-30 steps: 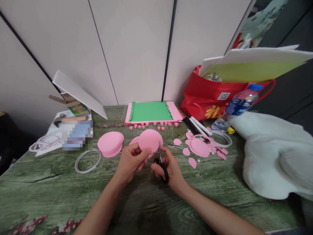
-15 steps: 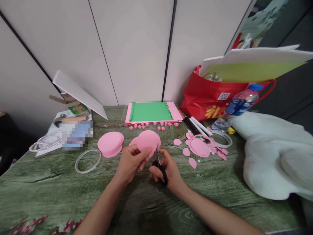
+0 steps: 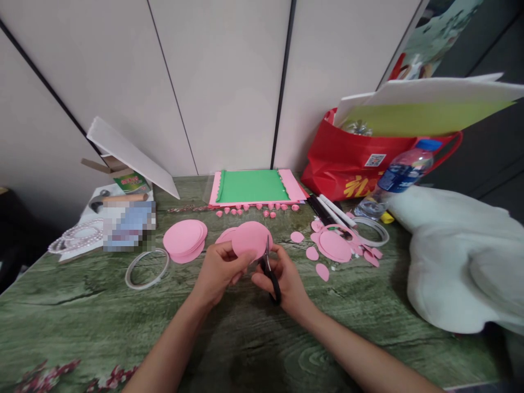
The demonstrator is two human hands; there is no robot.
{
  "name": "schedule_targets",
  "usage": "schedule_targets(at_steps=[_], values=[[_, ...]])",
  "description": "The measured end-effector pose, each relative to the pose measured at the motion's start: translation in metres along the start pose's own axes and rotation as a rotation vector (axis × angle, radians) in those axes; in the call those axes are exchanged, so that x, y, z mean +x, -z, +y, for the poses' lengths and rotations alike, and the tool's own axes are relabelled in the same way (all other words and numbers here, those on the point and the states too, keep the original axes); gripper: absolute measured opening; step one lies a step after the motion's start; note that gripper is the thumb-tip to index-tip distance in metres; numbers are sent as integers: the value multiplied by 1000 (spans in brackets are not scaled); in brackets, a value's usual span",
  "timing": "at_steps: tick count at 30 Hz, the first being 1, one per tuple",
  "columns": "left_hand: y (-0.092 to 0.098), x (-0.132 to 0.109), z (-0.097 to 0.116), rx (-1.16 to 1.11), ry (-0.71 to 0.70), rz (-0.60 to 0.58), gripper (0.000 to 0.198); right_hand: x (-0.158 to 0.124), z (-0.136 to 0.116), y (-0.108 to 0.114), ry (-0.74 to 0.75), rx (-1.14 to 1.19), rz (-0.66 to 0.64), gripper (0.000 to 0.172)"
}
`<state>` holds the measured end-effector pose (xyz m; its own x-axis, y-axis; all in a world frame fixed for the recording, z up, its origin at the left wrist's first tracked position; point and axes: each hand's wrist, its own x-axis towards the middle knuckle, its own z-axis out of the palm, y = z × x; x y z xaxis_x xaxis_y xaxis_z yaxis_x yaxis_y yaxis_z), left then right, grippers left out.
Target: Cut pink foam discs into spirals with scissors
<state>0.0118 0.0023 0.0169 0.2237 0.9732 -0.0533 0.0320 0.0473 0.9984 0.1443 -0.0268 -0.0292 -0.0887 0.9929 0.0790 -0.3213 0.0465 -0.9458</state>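
My left hand (image 3: 221,268) pinches a pink paper circle (image 3: 251,239) between thumb and fingers, holding it above the table. In my right hand (image 3: 284,278) is a pair of black-handled scissors (image 3: 270,275), its fingers wrapped round the handles. The blades point away from me and lie at the circle's right edge; whether they bite into the paper I cannot tell. Partly hidden behind the left hand, another pink circle (image 3: 225,236) lies on the table. Further left sits a stack of pink circles (image 3: 184,239). Cut pink scraps and discs (image 3: 333,245) lie to the right.
Small pink rolled pieces (image 3: 270,207) line the front of a green sheet (image 3: 254,185). Tape rolls (image 3: 146,285) (image 3: 382,240) lie on both sides. Markers (image 3: 333,210), a water bottle (image 3: 403,172) and a red bag (image 3: 327,164) stand right; a white cushion-like object (image 3: 442,273) fills the right edge.
The held circle has shifted slightly right and down and tilted. The scissors have turned a little and their blades look closer together. The rest of the table looks the same.
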Motion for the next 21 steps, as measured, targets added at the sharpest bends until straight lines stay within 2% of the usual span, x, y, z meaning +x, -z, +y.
schedule_targets(at_steps=[21], values=[[-1,-1,9,-89,-21,88,29,0,2,2,-27,-107,49,52]])
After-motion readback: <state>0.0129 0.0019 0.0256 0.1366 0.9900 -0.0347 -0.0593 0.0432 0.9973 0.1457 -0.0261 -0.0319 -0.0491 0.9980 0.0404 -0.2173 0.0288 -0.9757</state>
